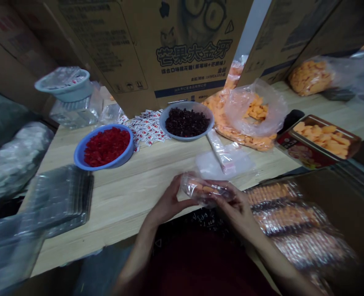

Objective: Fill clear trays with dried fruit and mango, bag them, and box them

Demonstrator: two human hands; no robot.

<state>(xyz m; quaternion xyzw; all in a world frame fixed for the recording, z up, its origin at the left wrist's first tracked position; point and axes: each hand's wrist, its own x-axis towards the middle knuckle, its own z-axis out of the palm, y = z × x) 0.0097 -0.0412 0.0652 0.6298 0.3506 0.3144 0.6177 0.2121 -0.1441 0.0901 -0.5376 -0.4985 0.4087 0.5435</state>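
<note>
A wooden tabletop (120,197) is carrying everything here, with printed cardboard boxes (157,45) leaning along its far edge. A brown carton (332,205) is sitting at the near right corner, and sealed clear packs of orange pieces (289,222) are lying stacked inside it. At the near left corner a pile of empty clear trays (58,197) is resting, blurred. Toward the far right, an open plastic bag of orange pieces (249,119) is slumping on the wood, and a shallow tray of the same orange pieces (320,142) is lying just beside it near the right edge. A blue bowl of red pieces (104,146) is sitting left of centre; a grey bowl of dark pieces (186,121) is standing near the far edge, with small white sachets (145,127) scattered between the two bowls. Flat clear bags (225,160) are lying in the middle of the wood.

At the near edge, in the middle, both hands are gripping a small clear pack of orange pieces (205,191). The left hand (166,203) is curling its fingers around the pack's left end, thumb underneath. The right hand (236,209) is closing around the right end, fingers pressed together against the plastic.
</note>
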